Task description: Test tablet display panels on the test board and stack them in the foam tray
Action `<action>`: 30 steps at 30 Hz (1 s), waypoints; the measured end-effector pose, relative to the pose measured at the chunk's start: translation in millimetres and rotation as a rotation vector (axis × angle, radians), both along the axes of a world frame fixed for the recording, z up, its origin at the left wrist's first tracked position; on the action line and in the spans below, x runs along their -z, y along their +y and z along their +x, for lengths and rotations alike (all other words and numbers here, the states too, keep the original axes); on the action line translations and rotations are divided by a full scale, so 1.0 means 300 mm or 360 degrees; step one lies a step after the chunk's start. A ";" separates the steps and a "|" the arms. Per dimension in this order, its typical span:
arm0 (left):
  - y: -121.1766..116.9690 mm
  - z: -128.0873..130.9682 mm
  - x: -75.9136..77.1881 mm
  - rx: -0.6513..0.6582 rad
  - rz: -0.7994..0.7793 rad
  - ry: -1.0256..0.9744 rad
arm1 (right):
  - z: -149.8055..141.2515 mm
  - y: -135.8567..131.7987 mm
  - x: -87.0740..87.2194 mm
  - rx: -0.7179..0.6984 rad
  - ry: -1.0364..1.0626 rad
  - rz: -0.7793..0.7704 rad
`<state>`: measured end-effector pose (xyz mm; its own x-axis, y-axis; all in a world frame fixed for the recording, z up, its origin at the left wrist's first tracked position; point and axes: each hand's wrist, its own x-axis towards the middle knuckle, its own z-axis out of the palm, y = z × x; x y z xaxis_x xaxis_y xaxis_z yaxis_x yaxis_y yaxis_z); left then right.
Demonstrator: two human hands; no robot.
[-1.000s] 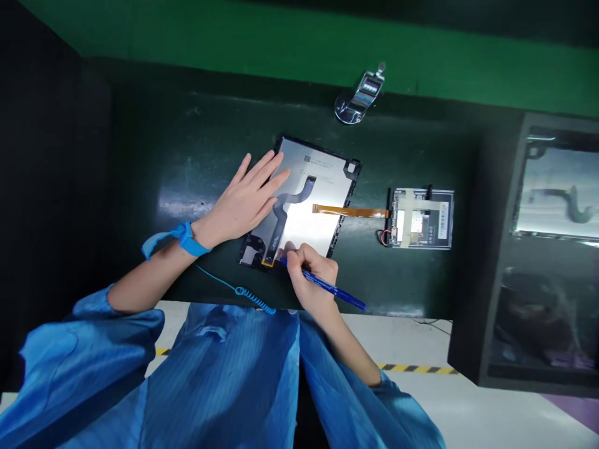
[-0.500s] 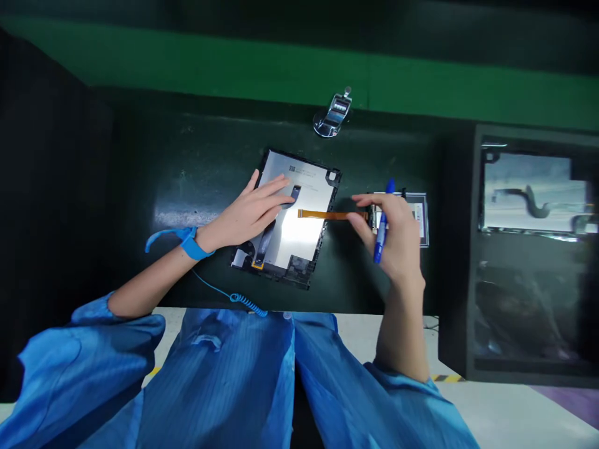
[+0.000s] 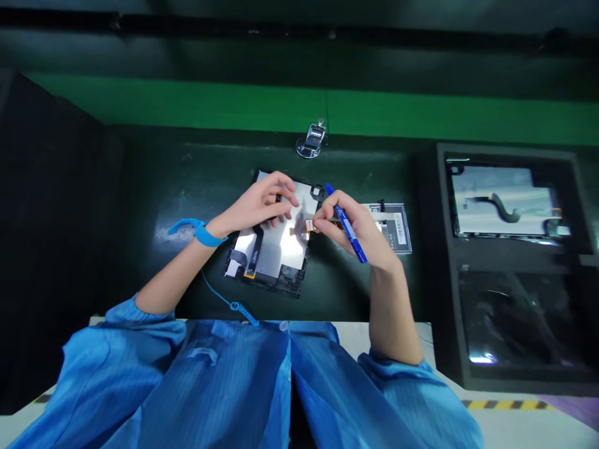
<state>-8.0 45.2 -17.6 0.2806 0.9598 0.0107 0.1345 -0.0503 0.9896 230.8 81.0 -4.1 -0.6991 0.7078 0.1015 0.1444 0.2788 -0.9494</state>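
Note:
A display panel lies back-side up on the dark green bench, with a black flex cable across it. My left hand rests on its upper part, fingers curled over the black flex cable near the top edge. My right hand holds a blue pen and pinches the end of an orange ribbon cable over the panel's right side. The ribbon runs toward a small circuit board to the right. A blue wrist strap with a coiled cord is on my left wrist.
A shiny metal clip-like stand sits at the back of the bench. A black tray on the right holds another panel in its upper slot. A green strip runs along the back. The floor shows yellow-black tape.
My right hand left the panel's lower edge, swung right to the circuit board, then came back left and now pinches the ribbon's end. My left hand curled and shifted up the panel.

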 end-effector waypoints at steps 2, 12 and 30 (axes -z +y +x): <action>-0.017 -0.007 -0.026 -0.0049 -0.0269 -0.0252 | -0.006 -0.004 0.015 0.0020 0.0098 -0.0063; -0.075 -0.044 -0.098 0.0093 -0.0611 -0.0191 | -0.043 -0.039 0.051 0.0209 0.0310 -0.0132; -0.151 0.100 -0.073 -0.0519 -0.0184 -0.0041 | -0.086 -0.083 0.051 0.0287 0.0379 -0.0189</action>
